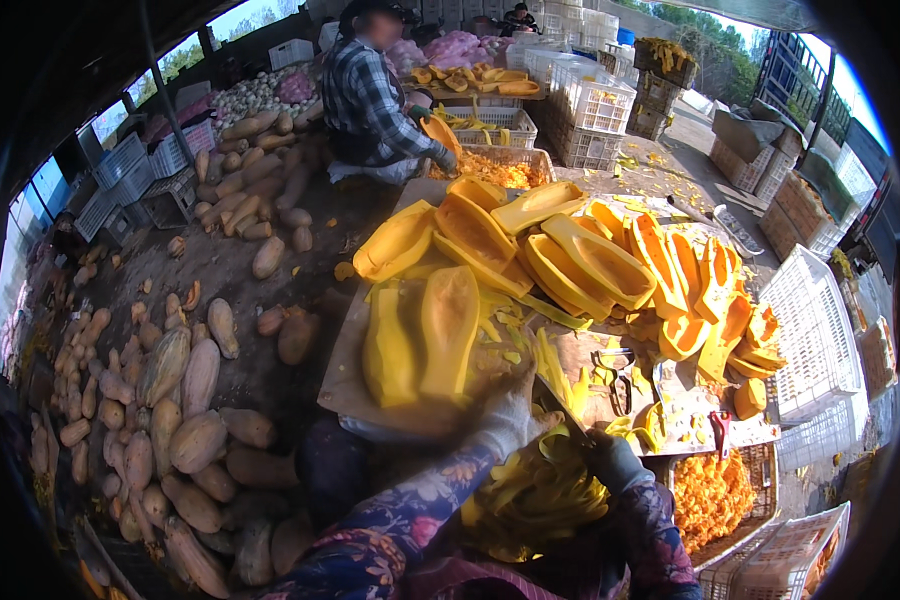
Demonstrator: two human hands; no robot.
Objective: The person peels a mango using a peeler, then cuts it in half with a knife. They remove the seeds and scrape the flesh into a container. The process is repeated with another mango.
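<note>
My left hand (504, 421), in a pale knit glove, is blurred at the board's near edge; whether it holds anything is unclear. My right hand (618, 459), in a dark grey glove, is closed around the end of a long dark blade, apparently a knife (561, 399), which slants up and left towards my left hand. Two peeled squash halves lie side by side on the wooden board (345, 379): one cut side down (391, 352), the other hollow side up (450, 330). Below my hands is a heap of yellow peel (540, 499).
Many hollowed squash halves (600, 259) are piled across the board, beside a peeler (619, 379) and a red-handled tool (720, 431). A crate of orange pulp (712, 495) stands at right. Unpeeled squashes (199, 442) cover the left floor. A co-worker (375, 97) sits beyond the board.
</note>
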